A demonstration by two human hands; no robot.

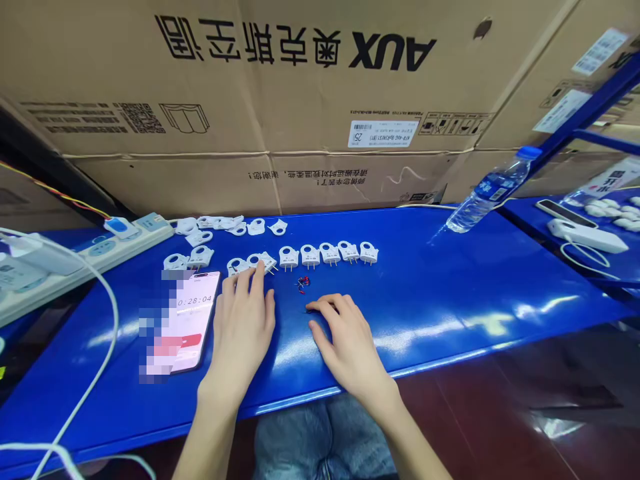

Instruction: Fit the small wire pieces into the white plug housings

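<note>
My left hand (245, 317) lies flat over the blue table, palm down, fingers stretched toward a white two-pin plug piece with a ring-shaped top (257, 262). Its fingertips overlap that piece; whether they press on it I cannot tell. To the right, my right hand (347, 337) rests low with bent fingers, thumb and index apart. At the index fingertip is a tiny dark bit (307, 311), too small to name. Just beyond lies a small cluster of red and black parts (303, 283). Several similar white plug pieces (330, 253) stand in a row behind it, pins toward me.
A phone (193, 323) showing a timer lies left of my left hand. More white pieces (220, 223) lie at the back left, near a power strip (100, 257) with cables. A water bottle (493, 190) stands at the back right. Cardboard boxes (300, 100) wall the rear.
</note>
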